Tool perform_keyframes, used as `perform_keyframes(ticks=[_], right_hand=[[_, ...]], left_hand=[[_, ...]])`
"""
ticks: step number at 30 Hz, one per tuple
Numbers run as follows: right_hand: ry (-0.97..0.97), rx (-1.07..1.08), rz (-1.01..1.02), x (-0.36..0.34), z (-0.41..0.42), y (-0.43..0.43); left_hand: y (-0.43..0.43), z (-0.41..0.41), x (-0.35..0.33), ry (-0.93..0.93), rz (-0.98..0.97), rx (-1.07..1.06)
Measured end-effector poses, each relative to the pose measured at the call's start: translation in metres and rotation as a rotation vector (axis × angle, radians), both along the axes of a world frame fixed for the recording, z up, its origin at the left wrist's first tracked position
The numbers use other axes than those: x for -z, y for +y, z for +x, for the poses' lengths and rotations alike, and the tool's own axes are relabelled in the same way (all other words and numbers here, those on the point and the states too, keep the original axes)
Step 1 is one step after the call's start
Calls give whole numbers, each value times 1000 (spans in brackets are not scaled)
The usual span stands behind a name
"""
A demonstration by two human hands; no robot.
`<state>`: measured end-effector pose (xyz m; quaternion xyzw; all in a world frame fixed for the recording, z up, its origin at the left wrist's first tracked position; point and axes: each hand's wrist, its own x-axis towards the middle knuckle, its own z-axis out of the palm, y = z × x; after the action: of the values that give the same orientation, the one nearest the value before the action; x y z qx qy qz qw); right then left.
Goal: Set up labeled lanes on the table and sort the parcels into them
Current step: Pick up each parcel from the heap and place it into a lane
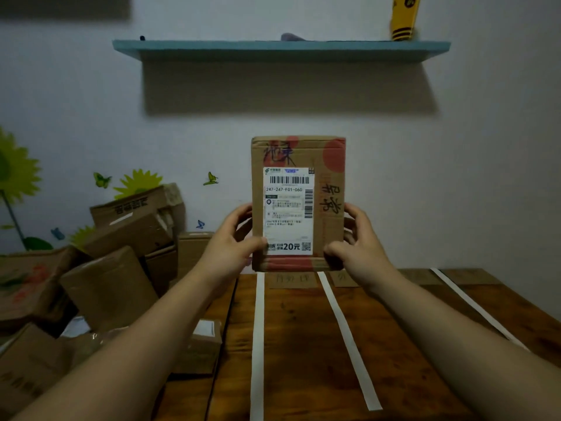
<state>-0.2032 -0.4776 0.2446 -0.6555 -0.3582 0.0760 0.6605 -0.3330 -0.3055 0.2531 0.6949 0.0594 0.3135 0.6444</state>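
Head view:
Parcel (298,205): we are holding it upright in the air above the far end of the worktop (303,344), its white shipping label (288,211) facing us, clear of the wood.
Left hand (232,238): we are closing it on the parcel's lower left edge, thumb lying across the front near the label's bottom corner, fingers wrapping behind.
Right hand (353,241): we are closing it on the lower right edge, thumb pressing on the front, fingers behind.
Markings: we are seeing dark handwriting at the parcel's top and down its right side, and red patches on the cardboard; the writing is too blurred to read.
Tape strips (257,344): three white strips are running along the worktop toward us, marking out lanes.
Lane tags (293,279): small brown tags with faint writing are lying at the far ends of the lanes, just below the parcel.
Pile (100,268): more cardboard boxes are lying heaped to the left of the worktop.
Shelf (280,48): a blue shelf is hanging on the wall above, a yellow container (403,19) standing at its right end.
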Motion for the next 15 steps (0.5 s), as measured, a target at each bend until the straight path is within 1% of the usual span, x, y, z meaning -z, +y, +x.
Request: perform_keyframes(ticks=[2,5,8,11,13,15], right_hand=[[-29,10,11,-2,-3,0],[-52,7,18,-5,-5,1],[-44,5,20,-9,-2,3],[-110,39,-32,-15,3,3],[-163,34,-64,-17,5,3],[-227,36,-121,-19,6,0]], left_hand=[[2,-2,-1,-15,-5,10],[7,-2,-4,-12,9,-35],[19,1,-3,50,-48,-49],[24,2,0,92,-70,-86],[26,3,-2,43,-28,-188],[31,0,-10,-47,-41,-288]])
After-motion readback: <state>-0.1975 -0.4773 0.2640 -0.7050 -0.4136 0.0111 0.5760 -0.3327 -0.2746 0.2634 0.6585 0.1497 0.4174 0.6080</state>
